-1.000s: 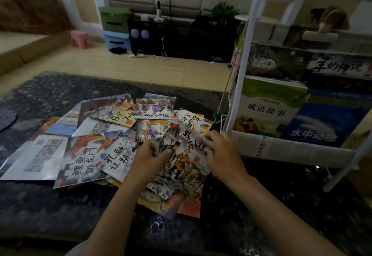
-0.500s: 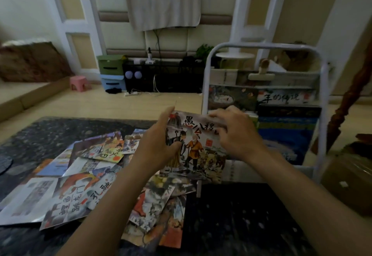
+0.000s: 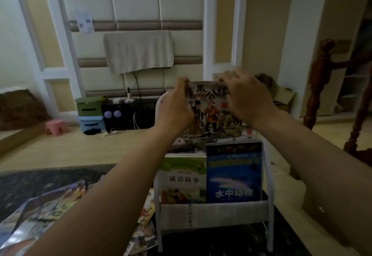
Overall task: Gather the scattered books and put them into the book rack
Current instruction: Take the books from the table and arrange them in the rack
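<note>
Both hands hold a thin picture book (image 3: 209,113) upright over the upper tier of the white book rack (image 3: 213,213). My left hand (image 3: 175,107) grips its left edge, and my right hand (image 3: 247,99) grips its top right part. The book's lower edge sits at the rack's upper tier, behind a green book (image 3: 183,179) and a blue book (image 3: 234,173) that stand in the front pocket. Several scattered books (image 3: 50,209) lie on the dark table (image 3: 40,179) at the lower left, partly hidden by my left arm.
A few more loose books (image 3: 145,227) lie against the rack's left leg. A dark wooden stair post (image 3: 318,82) stands at the right. Across the wooden floor are a black cabinet (image 3: 130,115), green and blue drawer boxes (image 3: 90,113) and a pink stool (image 3: 55,127).
Both hands lifted the picture book off the pile on the table and carried it up and right to the rack's upper tier. The view tilted up toward the wall.
</note>
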Tool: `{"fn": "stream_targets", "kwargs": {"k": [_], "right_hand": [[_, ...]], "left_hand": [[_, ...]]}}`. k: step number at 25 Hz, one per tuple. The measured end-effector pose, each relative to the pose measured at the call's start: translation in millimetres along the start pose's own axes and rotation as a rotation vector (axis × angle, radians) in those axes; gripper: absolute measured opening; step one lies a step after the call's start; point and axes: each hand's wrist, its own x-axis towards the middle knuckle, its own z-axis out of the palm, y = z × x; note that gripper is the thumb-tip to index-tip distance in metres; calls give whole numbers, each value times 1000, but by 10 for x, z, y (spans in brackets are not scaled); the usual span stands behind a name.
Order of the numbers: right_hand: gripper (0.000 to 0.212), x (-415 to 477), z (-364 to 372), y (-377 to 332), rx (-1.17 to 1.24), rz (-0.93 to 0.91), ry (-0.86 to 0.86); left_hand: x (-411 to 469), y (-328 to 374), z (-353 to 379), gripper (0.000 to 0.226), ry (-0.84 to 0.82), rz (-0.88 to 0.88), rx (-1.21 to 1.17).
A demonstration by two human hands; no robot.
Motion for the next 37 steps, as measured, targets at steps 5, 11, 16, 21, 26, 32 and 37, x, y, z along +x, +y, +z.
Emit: {"fn": "stream_targets", "kwargs": {"k": [5,11,16,21,26,32,37], "right_hand": [[32,-73,128,519,-99,2,26],[28,-328,508,741,-164,-33,-47],[19,-458,737,689,-240,-125,-23],[25,-612,935,682,-320,-52,-162],[24,-701,1029,741,-326,28,-301],[23,-690,1095,712,-283,49,-339],[20,-712,1119,681,-262,8,-322]], "left_hand": [[216,140,456,52,-33,63,40],[117,-93,942,45,-114,50,116],[15,-322,1077,49,-188,53,220],[-55,-513,1191,70,-249,130,524],[-48,-593,1274,64,-238,155,625],[-79,-719,1271,62,-243,247,629],[-82,-761,1207,65,-289,293,615]]}}
